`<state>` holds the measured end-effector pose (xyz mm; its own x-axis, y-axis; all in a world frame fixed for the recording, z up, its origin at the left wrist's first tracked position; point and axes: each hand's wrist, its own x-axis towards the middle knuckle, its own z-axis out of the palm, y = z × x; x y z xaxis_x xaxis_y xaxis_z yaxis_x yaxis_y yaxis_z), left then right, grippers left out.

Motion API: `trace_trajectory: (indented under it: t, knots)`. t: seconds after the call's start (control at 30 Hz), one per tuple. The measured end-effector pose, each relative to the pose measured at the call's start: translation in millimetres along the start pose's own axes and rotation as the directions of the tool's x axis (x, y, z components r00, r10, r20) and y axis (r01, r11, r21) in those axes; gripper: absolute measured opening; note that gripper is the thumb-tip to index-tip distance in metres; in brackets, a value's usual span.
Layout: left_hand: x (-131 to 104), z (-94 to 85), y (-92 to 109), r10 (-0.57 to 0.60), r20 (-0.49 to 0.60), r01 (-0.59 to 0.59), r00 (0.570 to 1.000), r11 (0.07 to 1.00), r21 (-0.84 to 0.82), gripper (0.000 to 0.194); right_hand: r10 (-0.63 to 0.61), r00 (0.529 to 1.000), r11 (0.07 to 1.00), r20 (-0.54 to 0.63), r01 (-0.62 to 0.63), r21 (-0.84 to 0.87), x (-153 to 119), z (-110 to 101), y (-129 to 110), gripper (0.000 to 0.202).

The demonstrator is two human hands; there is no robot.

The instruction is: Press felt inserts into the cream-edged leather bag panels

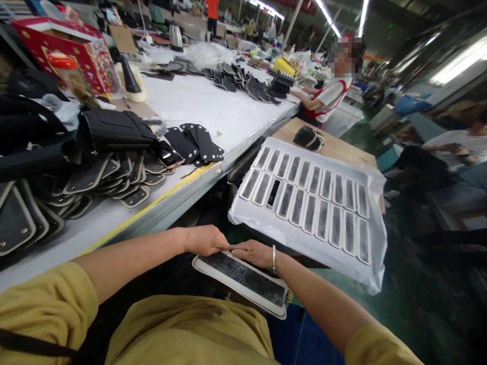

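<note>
Low in the frame, just below centre, a flat dark strip with a pale border [243,279] is pinched at its upper end by the fingers [224,247] of both hands, the left hand [205,240] and the right hand [253,252] being met thumb to thumb, apparently so that the edge can be pressed or peeled; the exact contact is hidden under the knuckles. The strip is laid across the lap, its lower end partly cut off by a yellow sleeve. Right of centre, a white sheet [375,276] is spread with rows of like strips, one slot being left bare. At the left, the desk [213,109] is loaded with dark cut pieces [198,142], blurred further back.
</note>
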<state>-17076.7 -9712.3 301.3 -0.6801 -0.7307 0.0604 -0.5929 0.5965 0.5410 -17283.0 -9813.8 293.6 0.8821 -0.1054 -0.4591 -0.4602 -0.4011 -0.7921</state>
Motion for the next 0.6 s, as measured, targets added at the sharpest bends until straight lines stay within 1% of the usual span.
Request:
trace_trajectory:
  t: [0.03,0.1,0.2,0.27,0.37,0.5,0.6]
  knots:
    - [-1.0,-0.2,-1.5,-0.003,-0.001,0.003,1.0,1.0,-0.025,0.032,0.007,1.0,1.0,-0.002,-0.007,0.004,1.5,0.4,0.2,0.056]
    - [-5.2,-0.8,-7.2,-0.032,-0.013,0.03,0.999,0.99,-0.137,0.032,0.017,1.0,1.0,-0.013,-0.017,0.008,2.3,0.5,-0.3,0.056]
    - [-16.6,-0.9,-19.3,-0.143,-0.038,0.122,0.989,0.933,-0.338,0.031,0.027,0.999,1.0,-0.036,-0.027,0.001,0.0,-0.9,-3.4,0.059]
    - [-24.3,0.2,-26.0,-0.2,-0.063,0.16,0.978,0.905,-0.394,0.031,0.032,0.999,0.999,-0.04,-0.032,-0.008,-1.2,-2.5,-5.9,0.061]
    - [-30.6,1.9,-29.5,-0.199,-0.097,0.148,0.975,0.912,-0.382,0.034,0.035,0.999,0.999,-0.031,-0.036,-0.011,1.4,-4.1,-9.4,0.064]
    - [-30.8,1.0,-26.2,-0.135,-0.107,0.088,0.985,0.93,-0.356,0.031,0.026,1.0,1.0,-0.018,-0.026,-0.009,12.9,-2.7,-13.5,0.065]
    - [-30.8,-0.4,-23.6,-0.094,-0.108,0.052,0.99,0.939,-0.341,0.032,0.007,1.0,1.0,-0.001,-0.007,-0.015,22.3,-0.5,-15.4,0.061]
